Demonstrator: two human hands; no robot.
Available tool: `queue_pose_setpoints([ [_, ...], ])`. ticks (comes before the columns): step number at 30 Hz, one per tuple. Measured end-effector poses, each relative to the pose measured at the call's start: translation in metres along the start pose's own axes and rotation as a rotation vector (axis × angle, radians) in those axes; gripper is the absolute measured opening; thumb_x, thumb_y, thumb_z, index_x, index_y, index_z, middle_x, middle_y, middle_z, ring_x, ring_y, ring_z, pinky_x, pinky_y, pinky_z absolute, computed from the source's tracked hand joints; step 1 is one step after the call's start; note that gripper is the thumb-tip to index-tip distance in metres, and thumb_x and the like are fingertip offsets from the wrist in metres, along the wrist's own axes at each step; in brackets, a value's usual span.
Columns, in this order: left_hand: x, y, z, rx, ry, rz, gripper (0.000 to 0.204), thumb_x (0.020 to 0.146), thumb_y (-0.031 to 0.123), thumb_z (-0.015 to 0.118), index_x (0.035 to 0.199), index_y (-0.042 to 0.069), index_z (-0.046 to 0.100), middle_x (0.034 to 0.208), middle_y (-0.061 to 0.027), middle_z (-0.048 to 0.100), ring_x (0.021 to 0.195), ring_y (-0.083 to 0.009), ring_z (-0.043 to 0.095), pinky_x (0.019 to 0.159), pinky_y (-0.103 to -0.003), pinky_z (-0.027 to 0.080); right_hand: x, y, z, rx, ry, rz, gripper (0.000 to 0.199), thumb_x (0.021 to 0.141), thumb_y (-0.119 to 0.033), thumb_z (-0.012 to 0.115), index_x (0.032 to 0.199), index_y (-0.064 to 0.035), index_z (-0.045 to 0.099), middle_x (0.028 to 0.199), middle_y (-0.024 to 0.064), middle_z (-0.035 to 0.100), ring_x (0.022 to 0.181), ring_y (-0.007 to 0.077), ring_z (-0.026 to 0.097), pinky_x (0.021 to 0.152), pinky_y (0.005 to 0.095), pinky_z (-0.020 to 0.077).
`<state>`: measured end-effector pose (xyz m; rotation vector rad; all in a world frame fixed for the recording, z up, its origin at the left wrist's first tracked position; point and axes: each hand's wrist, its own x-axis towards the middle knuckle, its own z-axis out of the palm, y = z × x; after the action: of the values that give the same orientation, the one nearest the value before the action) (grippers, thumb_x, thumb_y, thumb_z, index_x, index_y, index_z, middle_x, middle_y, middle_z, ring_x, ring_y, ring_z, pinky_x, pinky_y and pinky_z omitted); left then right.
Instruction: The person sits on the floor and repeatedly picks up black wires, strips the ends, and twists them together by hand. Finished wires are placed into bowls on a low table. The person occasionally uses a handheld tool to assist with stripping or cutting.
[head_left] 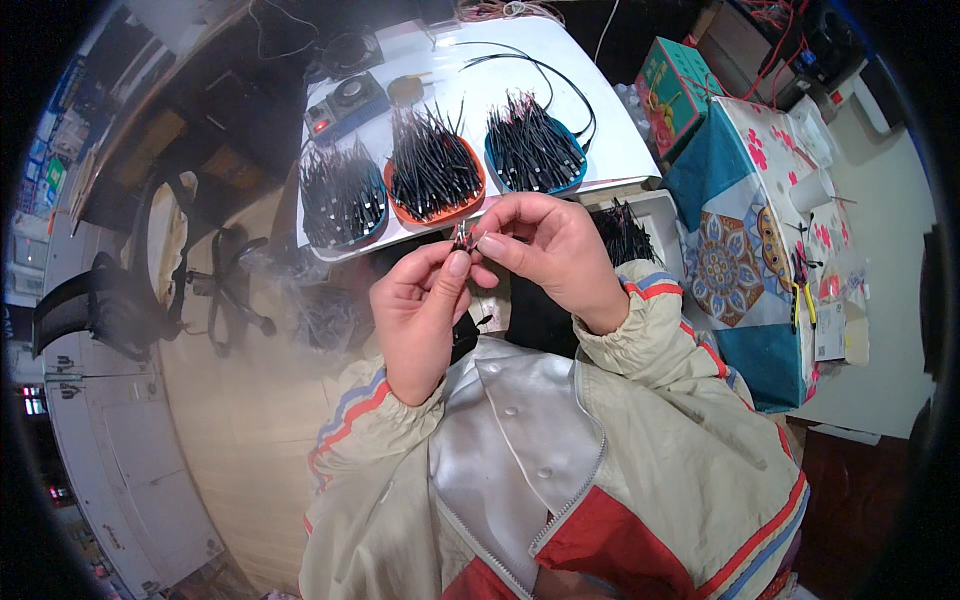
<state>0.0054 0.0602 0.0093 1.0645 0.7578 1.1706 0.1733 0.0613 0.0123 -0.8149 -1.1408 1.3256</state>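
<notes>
Small dark piece [462, 240], blurred: pinched at the fingertips of the left hand [425, 305]. Right hand [550, 248]: poised alongside; its hold cannot be told. Beyond the grip: black wires [430, 165], contained in an orange tray [479, 170]. Farther, leftward: grey box [352, 112], red-lit.

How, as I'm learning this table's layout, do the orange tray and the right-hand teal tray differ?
The orange tray has a bright orange rim; the teal tray has a blue-green one. The orange tray stands mid-row, while the teal tray sits at the row's right end. Both hold black wires on the white table.
</notes>
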Motion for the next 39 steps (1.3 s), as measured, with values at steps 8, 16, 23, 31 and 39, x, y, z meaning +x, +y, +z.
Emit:
queue_pose_setpoints([
  [8, 0.000, -0.007, -0.005, -0.253, -0.096, -0.075, 0.018, 0.099, 0.006, 0.056, 0.110, -0.006, 0.065, 0.082, -0.0114, 0.068, 0.053, -0.0026, 0.041, 0.047, -0.017, 0.029, 0.000, 0.018, -0.007, 0.586, -0.189, 0.295, 0.016, 0.096, -0.012, 0.064, 0.104, 0.0010, 0.062, 0.090, 0.0059, 0.065, 0.076, 0.0130, 0.063, 0.069, 0.0239, 0.0517],
  [16, 0.002, -0.009, -0.011, -0.295, -0.202, -0.216, 0.019, 0.100, 0.008, 0.057, 0.106, -0.007, 0.065, 0.080, -0.0115, 0.067, 0.053, -0.0041, 0.042, 0.048, -0.018, 0.031, -0.006, 0.013, -0.007, 0.443, -0.150, 0.282, 0.018, 0.097, -0.016, 0.063, 0.106, -0.0009, 0.058, 0.086, 0.0060, 0.062, 0.069, 0.0131, 0.062, 0.061, 0.0242, 0.0509],
  [23, -0.005, -0.006, -0.006, -0.121, -0.256, -0.175, 0.018, 0.100, 0.007, 0.057, 0.107, -0.007, 0.067, 0.080, -0.0092, 0.067, 0.058, -0.0036, 0.045, 0.051, -0.018, 0.033, -0.012, 0.004, -0.012, 0.354, -0.140, 0.285, 0.016, 0.095, -0.015, 0.064, 0.100, -0.0028, 0.056, 0.088, 0.0029, 0.060, 0.074, 0.0082, 0.059, 0.063, 0.0215, 0.0494],
  [31, -0.016, -0.007, -0.009, -0.030, -0.280, -0.198, 0.017, 0.099, 0.007, 0.059, 0.105, -0.005, 0.069, 0.078, -0.0060, 0.066, 0.062, -0.0028, 0.048, 0.052, -0.018, 0.034, -0.027, 0.016, -0.008, 0.452, -0.141, 0.323, 0.013, 0.097, -0.016, 0.062, 0.101, -0.0055, 0.057, 0.084, -0.0021, 0.058, 0.069, 0.0036, 0.053, 0.057, 0.0179, 0.0388],
  [39, -0.023, -0.010, -0.007, -0.134, -0.322, -0.235, 0.019, 0.099, 0.010, 0.058, 0.104, -0.007, 0.066, 0.075, -0.0091, 0.065, 0.055, -0.0059, 0.046, 0.049, -0.019, 0.031, -0.037, 0.012, -0.008, 0.479, -0.212, 0.392, 0.015, 0.099, -0.019, 0.061, 0.103, -0.0064, 0.055, 0.081, -0.0036, 0.055, 0.066, 0.0014, 0.050, 0.053, 0.0162, 0.0348],
])
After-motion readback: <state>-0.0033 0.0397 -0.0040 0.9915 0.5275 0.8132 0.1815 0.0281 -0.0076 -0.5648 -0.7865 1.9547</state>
